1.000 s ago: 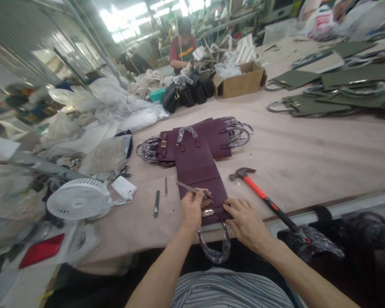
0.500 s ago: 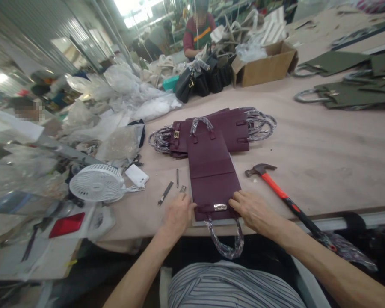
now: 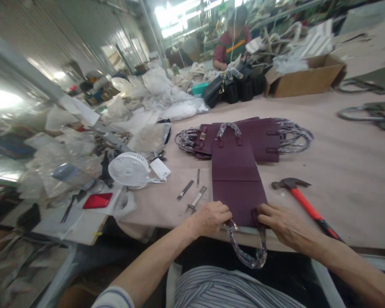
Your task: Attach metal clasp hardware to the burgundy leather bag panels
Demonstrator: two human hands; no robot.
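Burgundy leather bag (image 3: 235,188) is laid flat on the pale worktop (image 3: 349,171), with its near end at the worktop's edge and its plastic-wrapped handle (image 3: 247,253) hanging over that edge. Its far end is laid over a stack of matching bags (image 3: 244,141). Compared with the frame half a second earlier, the metal clasp on the near flap can no longer be seen; whether it is hidden or removed cannot be told. The left hand (image 3: 210,220) has been shifted from beside the bag onto its near left corner, and its fingers (image 3: 223,211) are curled together there. The right hand (image 3: 285,224) is placed at the near right corner, with its fingers (image 3: 263,209) pressed together against a leather tab. Whether either hand is pinching cannot be told. A red-handled claw hammer (image 3: 308,201) is left to the right of the bag, well clear of the right hand. Two flat steel tools (image 3: 192,192) and a thin steel tool (image 3: 198,177) are laid to the left, and a white desk fan (image 3: 128,170) stands beyond them. The whole scene is displaced rightward in the view.
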